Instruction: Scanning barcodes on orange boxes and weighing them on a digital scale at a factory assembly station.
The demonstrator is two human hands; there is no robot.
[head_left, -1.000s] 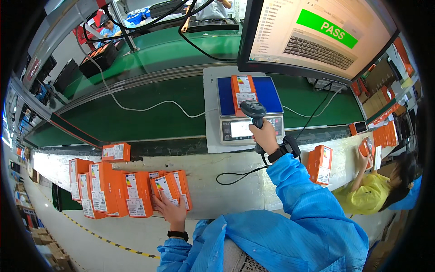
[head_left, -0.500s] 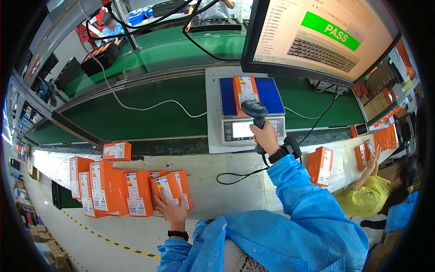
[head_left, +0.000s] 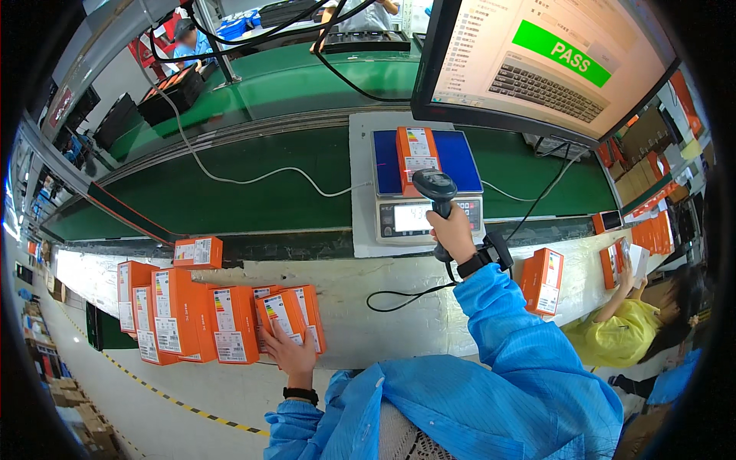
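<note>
Across the work area, a pale bench (head_left: 368,330) runs along a green belt (head_left: 268,207). On it, the fingers of the left hand (head_left: 291,354) lie spread over the lower end of a tilted orange box (head_left: 282,313); whether they grip it I cannot tell. The fingers of the right hand (head_left: 455,232) are wrapped around the handle of a black scanner (head_left: 435,184), its head over the lower end of another orange box (head_left: 418,149). That box sits on the blue plate of a scale (head_left: 386,218). Both hands and these boxes have stayed practically where they were half a second ago. More orange boxes (head_left: 176,314) crowd left of the left hand, also unchanged, and the screen (head_left: 552,84) above shows the same green banner. Farther right, a co-worker in yellow (head_left: 617,337) has changed: the palms were together before, and now a white, flat-looking thing (head_left: 638,264) is at the hands.
</note>
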